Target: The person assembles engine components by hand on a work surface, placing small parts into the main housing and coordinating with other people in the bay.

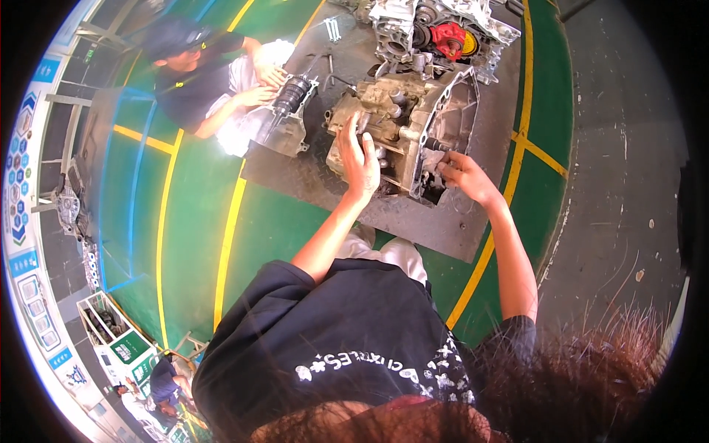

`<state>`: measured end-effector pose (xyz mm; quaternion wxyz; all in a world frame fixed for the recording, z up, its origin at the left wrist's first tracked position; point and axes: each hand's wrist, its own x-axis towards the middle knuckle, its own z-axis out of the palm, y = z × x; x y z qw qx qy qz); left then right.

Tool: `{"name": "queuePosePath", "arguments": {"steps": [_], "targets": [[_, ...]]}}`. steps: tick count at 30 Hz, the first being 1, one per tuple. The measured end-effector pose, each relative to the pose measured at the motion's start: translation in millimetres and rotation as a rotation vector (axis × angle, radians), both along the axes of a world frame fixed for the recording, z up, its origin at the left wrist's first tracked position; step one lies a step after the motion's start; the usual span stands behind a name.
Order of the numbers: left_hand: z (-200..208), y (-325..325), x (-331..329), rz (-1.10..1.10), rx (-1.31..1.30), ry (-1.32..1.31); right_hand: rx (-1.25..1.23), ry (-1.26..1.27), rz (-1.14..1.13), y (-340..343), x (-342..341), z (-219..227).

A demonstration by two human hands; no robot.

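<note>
A dirty metal gearbox housing [410, 135] lies on the grey metal worktable [443, 236] before me, its open bell-shaped side turned right. My left hand [360, 159] lies against the housing's left part, fingers stretched out and holding nothing. At the housing's lower right rim, my right hand [467, 176] is closed with the fingertips bent together. Whatever sits in those fingertips is too small to make out. A greyish patch of the housing shows just left of them.
Behind the housing stands another opened transmission [450, 44] with red and yellow parts. Across the table at left, a co-worker [192, 81] handles a gear shaft [292, 96] in a half casing [295, 133]. Loose tools [332, 31] lie at the far edge.
</note>
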<state>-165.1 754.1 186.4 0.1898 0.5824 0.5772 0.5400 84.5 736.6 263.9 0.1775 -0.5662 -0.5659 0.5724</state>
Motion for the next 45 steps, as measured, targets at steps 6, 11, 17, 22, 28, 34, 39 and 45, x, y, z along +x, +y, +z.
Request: {"name": "queuePosePath", "arguments": {"steps": [6,11,17,22,28,34,39,45], "targets": [[0,0,-2,0.009,-0.003,0.019,0.122,-0.048,-0.47,-14,1,-11],[4,1,-1,0.003,0.043,0.003,0.298,-0.417,-0.529,-58,-66,1],[1,1,3,-0.001,0.012,0.004,0.494,-0.424,-0.502,-83,-103,13],[-1,0,-2,0.005,0.003,-0.003,0.625,-0.452,-0.321,-87,-93,16],[0,0,-1,-0.007,-0.005,-0.005,0.697,-0.326,-0.392,-106,-99,-6],[-2,0,1,0.014,0.018,0.003,0.291,0.345,-1.038,-112,-91,-31],[-2,-1,-4,0.017,0.041,-0.006,-0.39,1.008,-1.027,-113,-81,-42],[-5,-1,-1,-0.013,-0.008,-0.036,-0.66,1.087,-1.043,-126,-89,-41]]}}
